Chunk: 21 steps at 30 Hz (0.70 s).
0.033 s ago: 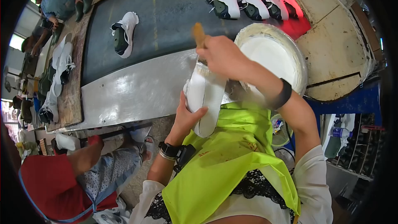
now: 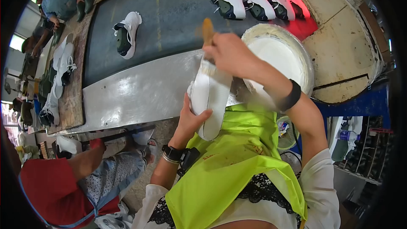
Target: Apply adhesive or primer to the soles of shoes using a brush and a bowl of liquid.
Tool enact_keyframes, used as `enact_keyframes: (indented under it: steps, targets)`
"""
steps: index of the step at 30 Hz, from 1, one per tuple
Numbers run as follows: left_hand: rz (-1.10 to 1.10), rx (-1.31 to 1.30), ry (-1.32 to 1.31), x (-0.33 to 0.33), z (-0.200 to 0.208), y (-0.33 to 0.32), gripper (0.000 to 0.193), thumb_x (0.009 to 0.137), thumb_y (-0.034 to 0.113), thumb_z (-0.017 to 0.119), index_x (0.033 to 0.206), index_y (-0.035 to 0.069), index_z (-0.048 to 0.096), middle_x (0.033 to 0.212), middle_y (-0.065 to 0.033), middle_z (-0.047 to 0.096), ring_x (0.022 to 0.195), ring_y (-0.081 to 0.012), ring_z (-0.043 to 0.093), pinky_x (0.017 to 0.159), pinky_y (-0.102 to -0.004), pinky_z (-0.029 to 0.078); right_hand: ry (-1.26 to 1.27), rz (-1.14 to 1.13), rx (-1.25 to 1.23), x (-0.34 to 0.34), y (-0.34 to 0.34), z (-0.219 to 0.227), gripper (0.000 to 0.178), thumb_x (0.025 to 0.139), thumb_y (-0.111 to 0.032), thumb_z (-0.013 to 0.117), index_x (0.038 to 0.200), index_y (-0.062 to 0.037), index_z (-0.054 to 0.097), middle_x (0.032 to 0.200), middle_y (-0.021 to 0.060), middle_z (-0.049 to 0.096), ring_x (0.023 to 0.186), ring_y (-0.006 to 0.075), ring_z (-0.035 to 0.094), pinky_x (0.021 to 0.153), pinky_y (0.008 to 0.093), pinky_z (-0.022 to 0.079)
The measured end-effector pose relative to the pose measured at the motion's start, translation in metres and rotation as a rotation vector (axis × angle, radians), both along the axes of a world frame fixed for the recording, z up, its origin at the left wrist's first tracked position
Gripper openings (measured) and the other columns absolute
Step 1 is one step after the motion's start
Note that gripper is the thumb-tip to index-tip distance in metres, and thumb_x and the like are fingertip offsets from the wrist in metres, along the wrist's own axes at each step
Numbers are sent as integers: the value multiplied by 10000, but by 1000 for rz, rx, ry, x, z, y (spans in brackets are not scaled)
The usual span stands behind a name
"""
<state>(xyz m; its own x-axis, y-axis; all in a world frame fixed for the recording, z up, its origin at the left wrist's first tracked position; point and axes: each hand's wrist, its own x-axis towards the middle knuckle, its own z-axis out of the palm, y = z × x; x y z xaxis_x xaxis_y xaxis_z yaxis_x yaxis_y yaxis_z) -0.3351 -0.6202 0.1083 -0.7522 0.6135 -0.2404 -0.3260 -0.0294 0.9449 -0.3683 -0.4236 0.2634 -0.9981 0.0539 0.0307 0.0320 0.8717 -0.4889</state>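
My left hand (image 2: 191,121) grips a white shoe (image 2: 210,108) by its lower end, thumb across the sole, which faces up. A brush with a yellowish wooden handle (image 2: 207,29) is in my right hand (image 2: 231,55), fingers closed round it. Its pale bristles (image 2: 207,68) touch the upper part of the sole. Right of that hand stands a round tub (image 2: 306,51) with a crusted rim, holding white liquid (image 2: 282,57). My right forearm hides part of the tub.
A dark belt (image 2: 178,21) bears one white and dark green shoe (image 2: 127,36) at left and several more (image 2: 231,0) at far right, some under red light. A metal ledge (image 2: 131,93) runs along its near edge. A person in red (image 2: 55,186) sits at lower left; others work at far left.
My right hand and the brush have shifted slightly to the right, and the handle stands more upright. The shoe and my left hand look unmoved.
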Motion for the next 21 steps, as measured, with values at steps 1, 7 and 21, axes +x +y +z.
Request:
enact_keyframes:
  steps: [1,7,21]
  targets:
    - [3,22,10,0,0,-1,868,728,172,751,1426,19,258,1241,-158,520,1087,-227,553,901,-348,481,53,-57,0,-1,6,5,214,895,-153,570,883,58,601,798,225,639,774,394,621,682,445,476]
    - [-12,96,-22,-1,2,-3,817,749,148,727,1420,43,273,1254,-129,501,1117,-219,528,937,-341,455,397,-174,-230,4,29,-32,246,912,-211,559,925,27,621,824,232,639,795,405,614,697,440,469]
    - [-97,209,-157,-8,4,-23,830,799,167,646,1475,58,177,1344,-136,441,1213,-234,475,990,-362,422,400,-511,-376,17,27,-70,274,906,-208,574,911,62,622,774,249,637,740,403,623,660,430,481]
